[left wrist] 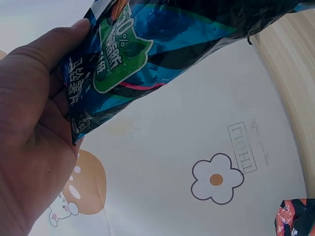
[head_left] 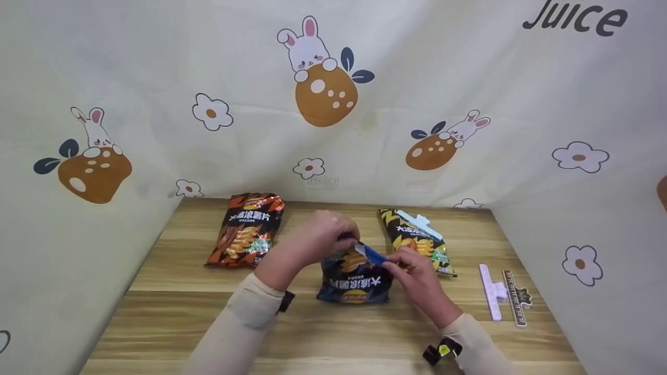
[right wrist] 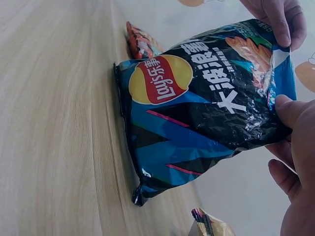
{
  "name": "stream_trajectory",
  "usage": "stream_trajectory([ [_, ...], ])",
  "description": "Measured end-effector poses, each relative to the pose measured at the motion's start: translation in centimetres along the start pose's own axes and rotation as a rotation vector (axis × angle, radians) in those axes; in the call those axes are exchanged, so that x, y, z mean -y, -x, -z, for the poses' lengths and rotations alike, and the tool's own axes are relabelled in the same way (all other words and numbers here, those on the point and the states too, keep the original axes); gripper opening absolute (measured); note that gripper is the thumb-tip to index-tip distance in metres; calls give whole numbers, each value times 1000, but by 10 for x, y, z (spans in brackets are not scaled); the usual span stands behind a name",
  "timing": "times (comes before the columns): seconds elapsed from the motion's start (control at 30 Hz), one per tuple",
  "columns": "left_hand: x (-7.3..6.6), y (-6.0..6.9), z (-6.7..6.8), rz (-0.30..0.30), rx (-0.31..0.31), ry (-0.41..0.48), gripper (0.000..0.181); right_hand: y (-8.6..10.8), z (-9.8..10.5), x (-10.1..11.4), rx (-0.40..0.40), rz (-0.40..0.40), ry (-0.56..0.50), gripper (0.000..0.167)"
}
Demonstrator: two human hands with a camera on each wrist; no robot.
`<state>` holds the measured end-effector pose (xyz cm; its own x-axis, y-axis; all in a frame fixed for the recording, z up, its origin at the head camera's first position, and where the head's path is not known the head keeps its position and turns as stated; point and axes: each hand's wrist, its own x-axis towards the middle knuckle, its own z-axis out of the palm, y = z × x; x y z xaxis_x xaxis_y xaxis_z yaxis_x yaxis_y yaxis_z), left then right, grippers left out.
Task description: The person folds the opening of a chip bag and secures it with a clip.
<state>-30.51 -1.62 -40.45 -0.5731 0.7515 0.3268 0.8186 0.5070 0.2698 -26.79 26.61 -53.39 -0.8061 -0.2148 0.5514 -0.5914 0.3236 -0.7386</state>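
A blue and black bag of chips (head_left: 357, 281) stands on the table between my hands, its printed name upside down in the head view. At its upper left corner my left hand (head_left: 325, 234) pinches the edge; the left wrist view shows the thumb (left wrist: 74, 32) on the bag's side. My right hand (head_left: 419, 278) pinches the other top corner between thumb and fingers. Between the two hands the top edge is folded over into a blue strip (right wrist: 283, 81). Some of the right fingers are behind the bag.
An orange and black chip bag (head_left: 245, 229) lies at the back left. Behind my right hand lies a yellow and black chip bag (head_left: 411, 234) with a light blue clip (head_left: 424, 224) across its top. A lilac clip (head_left: 492, 291) and a clear clip (head_left: 516, 297) lie at the right.
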Motion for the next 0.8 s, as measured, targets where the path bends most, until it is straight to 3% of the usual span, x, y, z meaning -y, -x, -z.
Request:
stream_trajectory([
  [0.17, 1, 0, -1, -13, 1, 14, 6, 0, 1, 1, 7, -27, 6, 15],
  [0.33, 3, 1, -1, -35, -22, -1, 5, -2, 4, 4, 44, -116, 27, 13],
  [0.47, 5, 1, -2, -35, -25, -10, 4, -2, 11, 7, 65, -187, 54, 21],
  [0.67, 6, 0, -3, -40, -33, -2, 5, -2, 33, 8, 72, -269, 100, 22],
  [0.8, 6, 0, -3, -36, -29, 4, 4, -2, 62, 10, 180, -356, 257, 20],
])
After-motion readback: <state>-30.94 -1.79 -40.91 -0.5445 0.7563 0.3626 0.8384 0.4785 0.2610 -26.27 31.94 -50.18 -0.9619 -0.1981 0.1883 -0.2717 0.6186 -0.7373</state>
